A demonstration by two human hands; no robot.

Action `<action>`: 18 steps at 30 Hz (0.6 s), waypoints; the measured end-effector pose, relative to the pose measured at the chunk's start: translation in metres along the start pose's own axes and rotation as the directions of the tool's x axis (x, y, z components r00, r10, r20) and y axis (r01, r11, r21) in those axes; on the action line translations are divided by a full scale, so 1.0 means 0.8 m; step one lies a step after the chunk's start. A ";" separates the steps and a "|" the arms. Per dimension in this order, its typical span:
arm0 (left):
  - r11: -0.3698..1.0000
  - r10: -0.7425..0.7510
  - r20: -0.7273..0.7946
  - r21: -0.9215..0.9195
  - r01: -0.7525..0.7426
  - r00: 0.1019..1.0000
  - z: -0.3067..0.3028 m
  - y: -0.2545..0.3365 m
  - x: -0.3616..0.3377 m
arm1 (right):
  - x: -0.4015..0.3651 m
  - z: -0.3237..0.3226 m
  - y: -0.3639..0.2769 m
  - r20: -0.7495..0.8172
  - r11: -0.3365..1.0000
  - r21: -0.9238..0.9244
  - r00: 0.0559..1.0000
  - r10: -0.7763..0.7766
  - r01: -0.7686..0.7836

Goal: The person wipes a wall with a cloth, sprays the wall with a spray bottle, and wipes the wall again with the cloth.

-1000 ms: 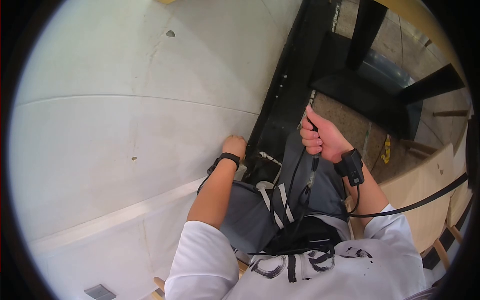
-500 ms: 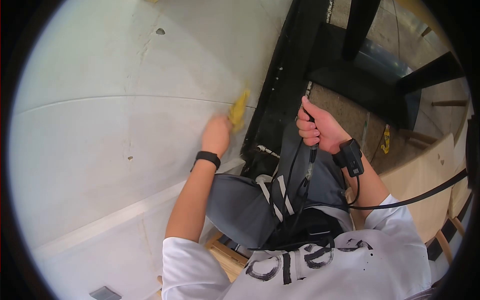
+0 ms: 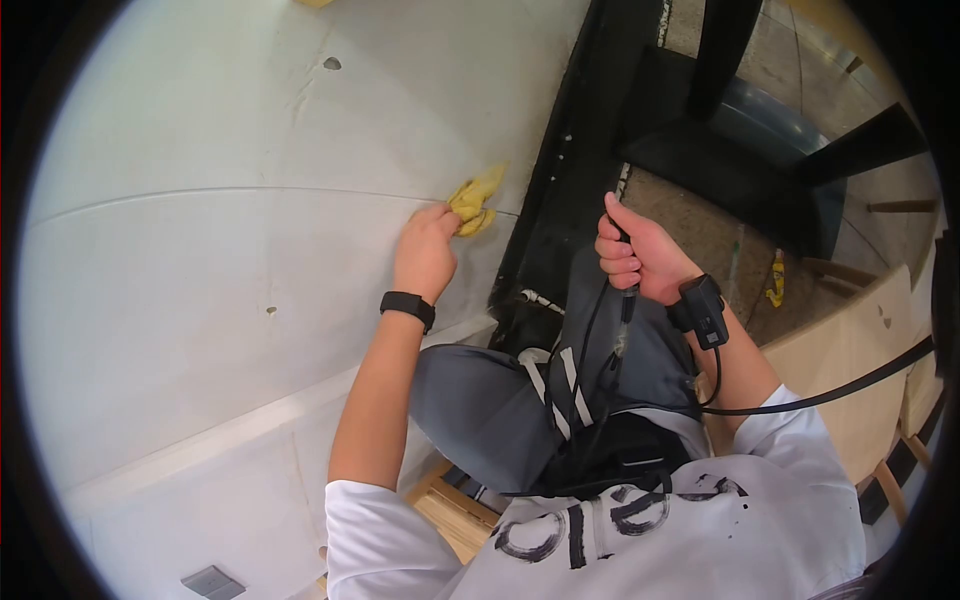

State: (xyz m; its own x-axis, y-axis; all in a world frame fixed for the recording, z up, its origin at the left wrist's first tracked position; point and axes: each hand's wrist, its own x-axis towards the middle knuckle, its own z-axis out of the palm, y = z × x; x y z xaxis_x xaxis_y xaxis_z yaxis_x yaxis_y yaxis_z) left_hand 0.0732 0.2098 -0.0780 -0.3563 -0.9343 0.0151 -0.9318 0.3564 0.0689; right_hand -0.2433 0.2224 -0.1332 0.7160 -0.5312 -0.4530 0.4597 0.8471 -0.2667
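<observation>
A crumpled yellow cloth [image 3: 476, 200] is pinched in the fingers of my left hand [image 3: 425, 255] and rests against the white wall [image 3: 200, 290], close to its dark bottom edge. A thin seam runs across the wall right by the cloth. My right hand [image 3: 643, 256] is closed around a black cable [image 3: 627, 305], thumb pointing up, above my right leg. The cable hangs down from the fist toward my lap; part of it is hidden in my palm.
A black skirting strip [image 3: 545, 190] runs along the foot of the wall. Black furniture legs on a dark base [image 3: 720, 150] stand at upper right. A yellow wrapper-like piece [image 3: 776, 278] lies on the brown floor. A pale wooden chair [image 3: 845, 350] is at my right. A wall socket [image 3: 212, 582] sits lower left.
My left hand with the yellow cloth has shifted slightly up and left along the wall and is no longer blurred. My right hand stays nearly in place on the cable.
</observation>
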 end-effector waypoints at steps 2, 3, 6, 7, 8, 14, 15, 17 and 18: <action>0.996 -0.014 0.191 0.094 -0.004 0.981 0.038 -0.016 -0.024 | -0.001 -0.001 -0.001 -0.002 1.000 -0.006 1.000 0.004 -0.004; 0.995 -0.017 0.191 0.095 -0.001 0.981 0.063 -0.024 -0.042 | -0.002 -0.001 0.000 0.004 1.000 -0.005 1.000 0.005 -0.005; 0.987 0.017 0.441 0.136 -0.086 0.897 0.101 -0.038 -0.065 | 0.001 0.005 -0.002 0.012 1.000 -0.003 1.000 0.000 0.000; 0.986 -0.010 0.465 0.154 -0.069 0.885 0.103 -0.037 -0.059 | -0.002 0.003 -0.002 0.000 1.000 0.002 1.000 -0.001 0.001; 0.984 -0.048 0.494 0.174 -0.045 0.868 0.103 -0.034 -0.063 | -0.006 -0.001 0.002 -0.006 1.000 0.002 1.000 0.008 -0.008; 0.990 0.046 0.016 0.131 -0.047 0.999 -0.012 -0.011 0.016 | 0.000 -0.002 0.002 -0.015 1.000 -0.003 1.000 0.004 -0.004; 0.986 0.107 -0.106 0.140 -0.092 0.989 -0.036 -0.008 0.031 | 0.000 -0.001 0.001 -0.011 1.000 -0.003 1.000 -0.001 0.001; 0.989 0.113 -0.132 0.112 -0.099 0.985 -0.063 -0.001 0.049 | 0.001 0.000 0.000 -0.004 1.000 -0.005 1.000 -0.013 0.013; 0.990 0.121 -0.159 0.086 -0.108 0.980 -0.069 0.001 0.051 | 0.001 -0.001 0.001 0.000 1.000 -0.008 1.000 -0.017 0.017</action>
State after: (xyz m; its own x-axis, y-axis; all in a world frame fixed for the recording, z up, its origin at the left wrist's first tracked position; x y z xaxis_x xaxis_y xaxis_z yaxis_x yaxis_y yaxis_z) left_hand 0.0622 0.1713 -0.0224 -0.4504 -0.8742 0.1817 -0.8904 0.4547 -0.0194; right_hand -0.2431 0.2224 -0.1347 0.7083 -0.5453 -0.4482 0.4674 0.8382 -0.2810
